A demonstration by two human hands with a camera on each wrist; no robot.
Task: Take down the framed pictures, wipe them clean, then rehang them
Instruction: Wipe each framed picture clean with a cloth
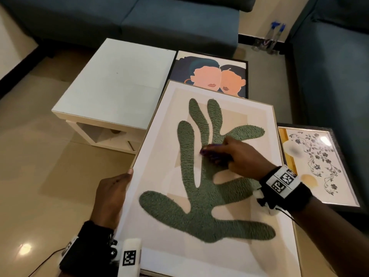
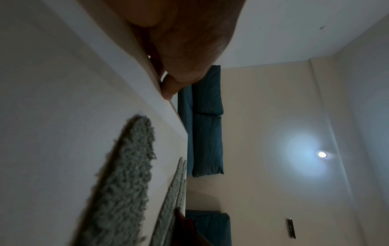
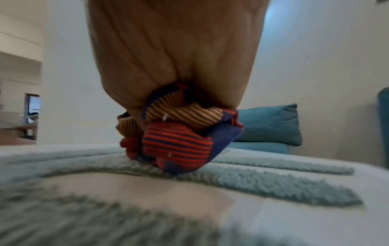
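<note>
A large framed picture with a green fuzzy plant shape lies tilted in front of me. My left hand grips its left edge, thumb on the front; in the left wrist view the left hand curls round the frame's edge. My right hand holds a bunched striped cloth against the middle of the picture. In the right wrist view the cloth, red, blue and yellow, is squeezed in the right hand and touches the green shape.
A picture of two faces lies beyond the big frame. A floral picture lies at the right. A white side table stands at the left. Blue sofas line the back and right. Spray bottles stand on the floor.
</note>
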